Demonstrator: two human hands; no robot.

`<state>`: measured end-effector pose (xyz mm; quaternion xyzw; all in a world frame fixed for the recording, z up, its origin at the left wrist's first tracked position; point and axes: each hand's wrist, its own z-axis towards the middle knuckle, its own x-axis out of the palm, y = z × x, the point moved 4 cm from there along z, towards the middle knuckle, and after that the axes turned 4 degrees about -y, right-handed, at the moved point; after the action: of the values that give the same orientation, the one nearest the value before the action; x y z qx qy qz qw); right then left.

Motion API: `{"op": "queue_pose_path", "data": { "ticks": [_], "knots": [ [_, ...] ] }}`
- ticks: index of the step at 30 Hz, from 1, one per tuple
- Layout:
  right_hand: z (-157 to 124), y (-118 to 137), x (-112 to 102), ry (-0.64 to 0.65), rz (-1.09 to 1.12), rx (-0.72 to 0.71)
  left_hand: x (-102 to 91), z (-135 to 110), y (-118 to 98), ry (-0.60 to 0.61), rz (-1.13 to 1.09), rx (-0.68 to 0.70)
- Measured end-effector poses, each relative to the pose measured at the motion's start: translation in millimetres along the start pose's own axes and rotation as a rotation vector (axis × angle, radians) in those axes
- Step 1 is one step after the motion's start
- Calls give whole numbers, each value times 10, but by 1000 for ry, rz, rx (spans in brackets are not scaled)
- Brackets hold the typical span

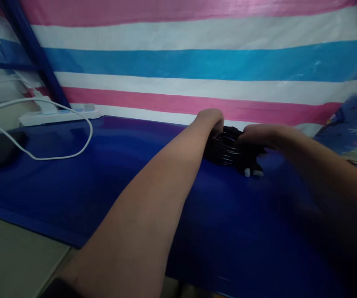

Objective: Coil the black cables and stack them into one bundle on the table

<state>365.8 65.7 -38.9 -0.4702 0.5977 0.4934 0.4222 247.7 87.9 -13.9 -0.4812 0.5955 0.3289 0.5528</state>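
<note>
A coiled black cable (226, 149) rests on the blue tabletop (129, 178) near its back edge. Two pale connector ends stick out at the coil's near right side. My left hand (211, 118) is curled over the coil's left part, its fingers closed and mostly hidden behind the wrist. From the right, my right hand (261, 134) reaches onto the coil's upper right, with fingers bent round the cable. Its fingertips are dark and blurred against the black coil.
A white power strip (63, 117) with a plugged-in charger lies at the back left, and a white cord (57, 158) loops over the table. A dark flat object (0, 149) lies at far left. A blue patterned item (352, 124) stands at right. Striped sheeting (178, 62) hangs behind.
</note>
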Motion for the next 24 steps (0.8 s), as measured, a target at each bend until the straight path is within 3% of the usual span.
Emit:
{"op": "queue_pose_path", "data": {
  "ticks": [3,10,14,17,20,21,24],
  "knots": [
    [-45,-45,2,-15,12,21,81,42,-7,57,14,-14],
    [-96,-9,-60,-158,7,-2,102,150,111,-42,-133,61],
    [-126,85,-154,-391,-60,-38,78,37,264,27,-419,161],
    [-219,188,-242,-625,-48,-161,2,-162,337,24,-673,283],
    [-410,239,-355,-787,75,-269,-128,-454,372,-162,-801,307],
    [-471,247,-378,-753,156,-303,-175,-571,372,-260,-782,315],
    [-626,312,-372,-474,418,-443,-257,-915,359,-527,-556,388]
  ]
}}
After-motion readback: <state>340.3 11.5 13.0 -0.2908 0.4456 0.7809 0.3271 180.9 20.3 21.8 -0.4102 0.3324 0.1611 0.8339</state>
